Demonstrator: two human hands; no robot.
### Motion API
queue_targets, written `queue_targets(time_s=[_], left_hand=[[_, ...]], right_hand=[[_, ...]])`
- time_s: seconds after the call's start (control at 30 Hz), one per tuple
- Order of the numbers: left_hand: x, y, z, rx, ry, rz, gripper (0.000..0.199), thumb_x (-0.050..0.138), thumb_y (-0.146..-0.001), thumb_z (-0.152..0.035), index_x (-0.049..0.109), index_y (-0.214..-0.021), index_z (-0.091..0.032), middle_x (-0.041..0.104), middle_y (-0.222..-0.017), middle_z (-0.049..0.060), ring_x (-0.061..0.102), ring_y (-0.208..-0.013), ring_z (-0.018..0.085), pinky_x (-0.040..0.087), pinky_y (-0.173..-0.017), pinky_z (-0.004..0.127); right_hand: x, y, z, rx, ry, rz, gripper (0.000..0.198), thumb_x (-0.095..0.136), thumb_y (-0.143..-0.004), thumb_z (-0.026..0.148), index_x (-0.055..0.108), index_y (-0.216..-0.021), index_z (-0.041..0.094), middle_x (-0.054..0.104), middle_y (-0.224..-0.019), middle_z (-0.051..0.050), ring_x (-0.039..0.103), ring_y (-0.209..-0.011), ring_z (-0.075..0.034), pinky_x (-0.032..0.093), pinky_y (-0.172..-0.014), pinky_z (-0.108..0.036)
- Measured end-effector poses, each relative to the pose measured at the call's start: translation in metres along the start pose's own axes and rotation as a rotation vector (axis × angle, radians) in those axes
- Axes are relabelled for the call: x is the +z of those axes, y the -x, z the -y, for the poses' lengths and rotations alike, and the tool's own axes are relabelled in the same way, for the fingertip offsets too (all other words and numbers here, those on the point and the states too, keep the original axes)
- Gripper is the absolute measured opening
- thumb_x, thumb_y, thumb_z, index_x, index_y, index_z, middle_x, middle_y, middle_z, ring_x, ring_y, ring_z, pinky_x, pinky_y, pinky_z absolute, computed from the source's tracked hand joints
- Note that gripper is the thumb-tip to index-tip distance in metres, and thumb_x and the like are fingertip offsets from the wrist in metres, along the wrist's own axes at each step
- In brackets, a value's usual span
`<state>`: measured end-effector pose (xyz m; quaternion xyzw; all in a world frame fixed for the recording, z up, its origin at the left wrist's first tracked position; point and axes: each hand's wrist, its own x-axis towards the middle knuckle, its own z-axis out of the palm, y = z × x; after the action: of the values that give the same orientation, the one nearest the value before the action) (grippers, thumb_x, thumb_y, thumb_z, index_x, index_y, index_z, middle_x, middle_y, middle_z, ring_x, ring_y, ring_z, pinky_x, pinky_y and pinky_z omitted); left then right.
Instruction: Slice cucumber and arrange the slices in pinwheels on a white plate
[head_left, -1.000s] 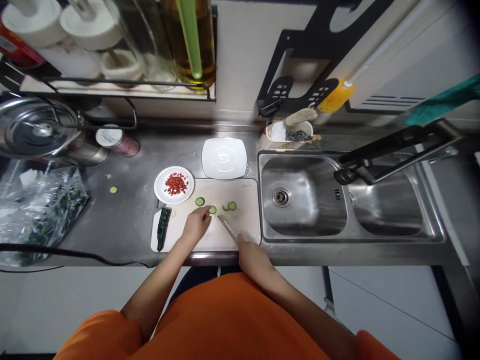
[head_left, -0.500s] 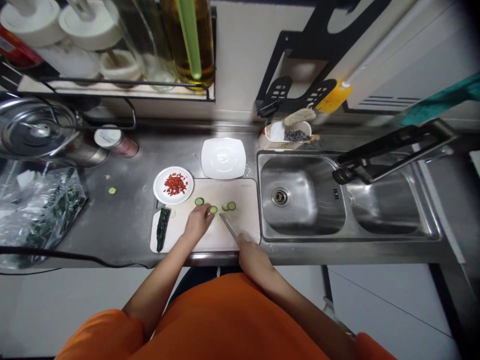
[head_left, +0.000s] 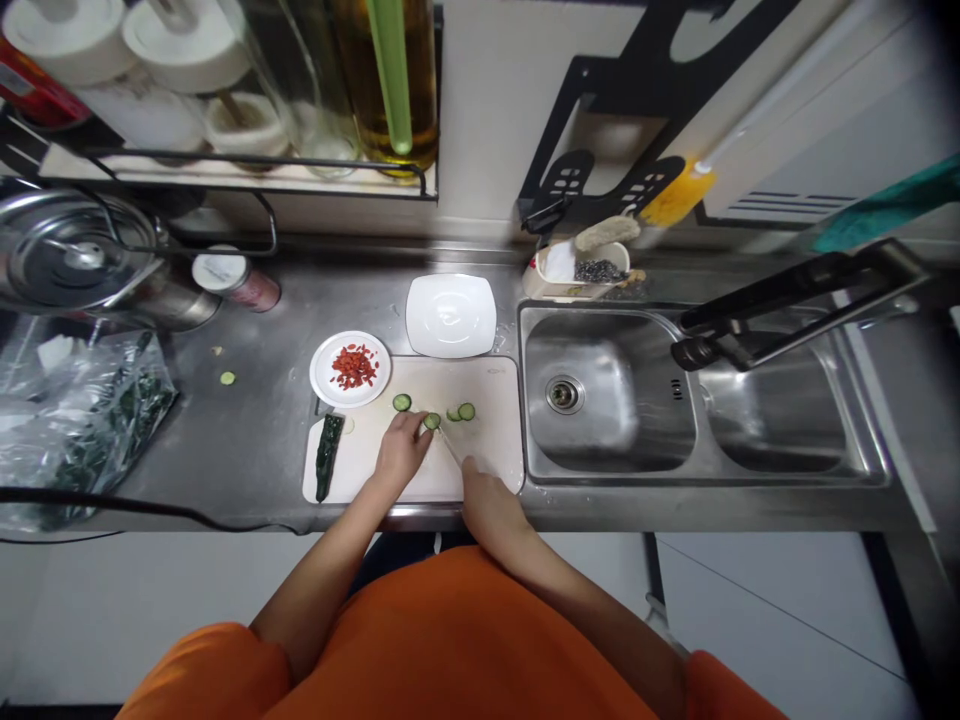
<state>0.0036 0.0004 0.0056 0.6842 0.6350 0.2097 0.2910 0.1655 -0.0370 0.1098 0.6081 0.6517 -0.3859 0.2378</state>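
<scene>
My left hand (head_left: 400,447) pinches a cucumber slice (head_left: 432,421) over the white cutting board (head_left: 480,385). In my right hand (head_left: 491,505) is a knife (head_left: 451,446), its tip close to that slice; whether it touches, I cannot tell. Other cucumber slices (head_left: 466,411) lie on the board to the right, and one more slice (head_left: 402,402) sits just beyond my left fingers. A dark green piece of cucumber (head_left: 328,457) rests lengthwise at the board's left end. Red berries (head_left: 355,367) fill the middle of a round white plate (head_left: 320,385) at the board's far left corner.
Behind the board stands a square white dish (head_left: 451,315). A double steel sink (head_left: 600,390) with a black faucet (head_left: 765,305) lies to the right. Leftward are a plastic bag of greens (head_left: 97,420), a lidded pot (head_left: 90,260) and a can (head_left: 238,280). A black cable (head_left: 150,510) crosses the front left.
My right hand has shifted a little left with the knife, bringing the blade nearer my left fingers. My left hand still holds the slice, slightly farther right. The whole view has shifted slightly.
</scene>
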Motion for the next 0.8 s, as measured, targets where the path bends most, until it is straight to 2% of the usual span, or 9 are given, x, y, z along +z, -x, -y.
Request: queue_targets(time_s=[0.37,0.8], left_hand=[[0.0027,0.0000,-0.0012,-0.015,0.041,-0.051,0.024,0.059,-0.080,-0.021,0.062,-0.104,-0.019,0.062,-0.093,0.006,0.059,-0.085,0.018,0.049,-0.083,0.030],[0.0053,0.0006,0.0011,0.030,0.011,-0.086,0.023,0.058,-0.080,-0.019,0.062,-0.104,-0.018,0.062,-0.091,0.006,0.059,-0.087,0.018,0.049,-0.082,0.030]], right_hand=[[-0.0001,-0.0026,0.0039,0.012,-0.011,-0.028,0.036,0.026,-0.086,0.000,0.044,-0.115,0.013,0.067,-0.093,-0.014,0.066,-0.092,-0.025,0.048,-0.071,-0.032],[-0.0027,-0.0044,0.0055,0.024,-0.034,0.009,0.042,0.028,-0.085,-0.001,0.040,-0.123,0.011,0.066,-0.096,-0.017,0.065,-0.093,-0.026,0.049,-0.072,-0.033]])
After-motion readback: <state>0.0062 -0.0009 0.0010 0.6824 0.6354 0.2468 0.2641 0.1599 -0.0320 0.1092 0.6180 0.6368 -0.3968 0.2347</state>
